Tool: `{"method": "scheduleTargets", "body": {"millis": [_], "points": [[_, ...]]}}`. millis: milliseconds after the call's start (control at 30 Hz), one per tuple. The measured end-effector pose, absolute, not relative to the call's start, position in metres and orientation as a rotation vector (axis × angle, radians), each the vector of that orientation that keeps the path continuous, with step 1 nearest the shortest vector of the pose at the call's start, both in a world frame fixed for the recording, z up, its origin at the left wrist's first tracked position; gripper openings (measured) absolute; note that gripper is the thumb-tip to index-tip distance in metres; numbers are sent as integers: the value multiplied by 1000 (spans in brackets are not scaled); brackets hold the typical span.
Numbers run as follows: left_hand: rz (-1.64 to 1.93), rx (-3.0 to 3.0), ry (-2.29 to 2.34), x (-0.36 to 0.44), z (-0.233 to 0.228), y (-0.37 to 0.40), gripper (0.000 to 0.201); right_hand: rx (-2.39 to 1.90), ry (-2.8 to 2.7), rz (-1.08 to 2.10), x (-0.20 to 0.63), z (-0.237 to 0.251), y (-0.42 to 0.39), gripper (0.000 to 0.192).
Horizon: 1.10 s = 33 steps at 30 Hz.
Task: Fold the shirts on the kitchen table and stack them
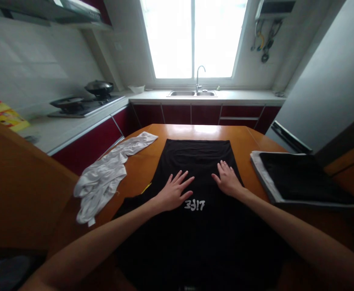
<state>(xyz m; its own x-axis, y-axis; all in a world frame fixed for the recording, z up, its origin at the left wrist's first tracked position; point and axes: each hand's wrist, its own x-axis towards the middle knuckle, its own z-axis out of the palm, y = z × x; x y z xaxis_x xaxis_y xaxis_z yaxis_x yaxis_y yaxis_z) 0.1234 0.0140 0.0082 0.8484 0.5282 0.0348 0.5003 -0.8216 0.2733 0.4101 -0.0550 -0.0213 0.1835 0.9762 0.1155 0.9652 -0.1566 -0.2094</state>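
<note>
A black T-shirt with white lettering lies spread flat, its hem toward the far side and the print upside down to me. My left hand rests on the cloth left of the lettering, fingers spread. On the right part of the shirt lies my right hand, palm down with its fingers stretched forward and the thumb apart. Neither hand grips the fabric. The near part of the shirt runs into dark shadow at the bottom, where its outline is hard to make out.
The shirt lies on an orange-brown wooden table. A crumpled white garment is at its left, and a stack of folded black and white clothes at its right. Beyond are a sink, a stove and a grey refrigerator.
</note>
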Motion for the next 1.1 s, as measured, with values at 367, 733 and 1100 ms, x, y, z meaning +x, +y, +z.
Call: {"method": "scheduleTargets", "body": {"millis": [367,733,1100], "points": [[397,2752,978,91,26,-10,52,-2175,-1797,48,380,1,-112,62],[216,2931,727,43,8,-91,58,-2123,-1950,13,340,-23,-224,55],[144,2954,541,30,12,-124,60,-2083,-2020,13,342,-18,-261,56]]}}
